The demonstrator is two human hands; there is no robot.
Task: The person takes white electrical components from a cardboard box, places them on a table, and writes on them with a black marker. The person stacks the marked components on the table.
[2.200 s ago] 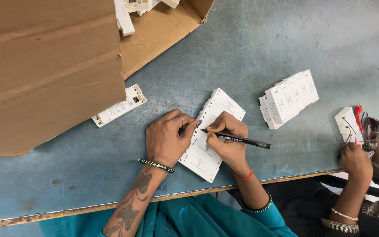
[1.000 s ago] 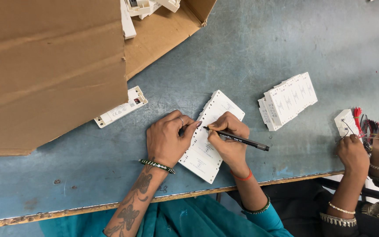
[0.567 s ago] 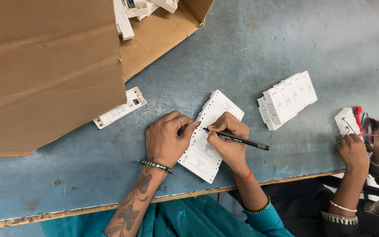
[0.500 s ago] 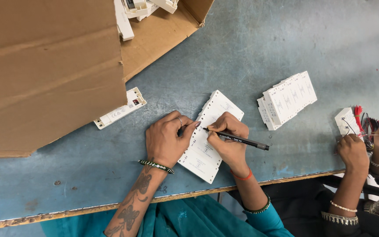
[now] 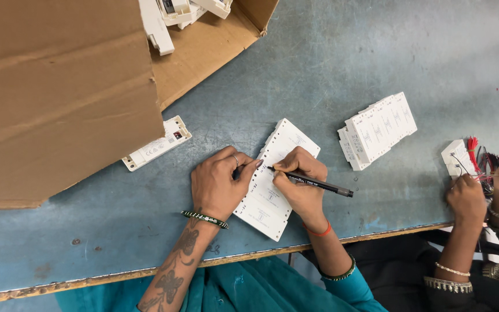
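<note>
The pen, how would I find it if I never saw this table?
Start at the blue table and go to its near edge, where two hands rest on a long white panel. The right hand grips the pen, tip on the panel. It is the only thin black stick among white blocks.

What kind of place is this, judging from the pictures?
Probably a small assembly or packing workshop. A stack of identical white plastic parts lies on a worn blue table, more sit in a cardboard box, and a co-worker's hands handle red and black wires.
</note>
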